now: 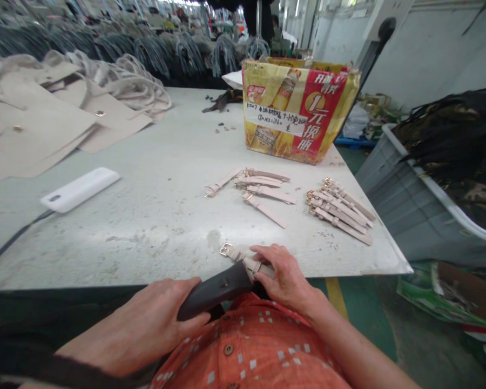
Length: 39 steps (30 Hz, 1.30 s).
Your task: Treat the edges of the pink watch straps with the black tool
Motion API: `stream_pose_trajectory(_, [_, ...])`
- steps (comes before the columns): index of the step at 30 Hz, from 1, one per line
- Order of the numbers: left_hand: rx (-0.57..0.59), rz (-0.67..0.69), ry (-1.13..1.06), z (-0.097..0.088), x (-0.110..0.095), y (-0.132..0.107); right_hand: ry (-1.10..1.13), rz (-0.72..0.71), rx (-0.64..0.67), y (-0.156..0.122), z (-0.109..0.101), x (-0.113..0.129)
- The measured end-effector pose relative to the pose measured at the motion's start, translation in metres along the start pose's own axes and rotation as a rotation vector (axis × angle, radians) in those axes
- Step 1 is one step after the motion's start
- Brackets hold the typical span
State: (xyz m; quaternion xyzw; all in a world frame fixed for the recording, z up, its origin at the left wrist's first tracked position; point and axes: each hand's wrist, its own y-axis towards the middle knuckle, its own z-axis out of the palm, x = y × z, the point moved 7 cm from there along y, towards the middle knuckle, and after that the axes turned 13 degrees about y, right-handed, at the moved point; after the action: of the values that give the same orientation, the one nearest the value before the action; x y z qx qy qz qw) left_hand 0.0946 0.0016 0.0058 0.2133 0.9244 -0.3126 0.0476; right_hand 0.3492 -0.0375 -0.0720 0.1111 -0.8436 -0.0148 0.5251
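Note:
My left hand point(178, 308) is closed around a dark grey, elongated handheld object point(216, 289) of a kind I cannot make out, held close to my body at the table's front edge. Its far end meets a beige strap with a buckle point(245, 260), which my right hand point(283, 275) grips between thumb and fingers. The strap's metal buckle points left over the table. Ahead of my hands lies a loose group of similar buckle straps point(265, 190). A denser pile of straps point(338, 209) rests farther right.
A yellow and red cardboard box point(299, 113) stands at the back right of the white table point(146, 232). Beige bag pieces point(36, 124) cover the back left. Nearer is a white corded device point(81, 189). A grey bin point(413, 189) with dark material stands beyond the table's right edge.

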Motion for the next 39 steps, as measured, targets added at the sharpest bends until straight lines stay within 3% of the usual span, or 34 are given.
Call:
stream_pose_trajectory(13, [0.017,0.072,-0.034,-0.003,-0.007,0.020,0.088,0.008,0.059,-0.001,-0.002,-0.005])
stream_pose_trajectory(25, [0.014,0.013,-0.161,0.005,0.005,0.000,0.055,0.050,0.027,0.001,-0.002,-0.001])
stream_pose_trajectory(35, [0.107,0.030,-0.206,0.018,0.009,0.026,0.076,0.050,0.027,0.002,-0.002,0.000])
stream_pose_trajectory(39, [0.018,0.018,-0.218,0.014,0.025,0.019,0.060,0.059,0.008,0.002,-0.002,0.000])
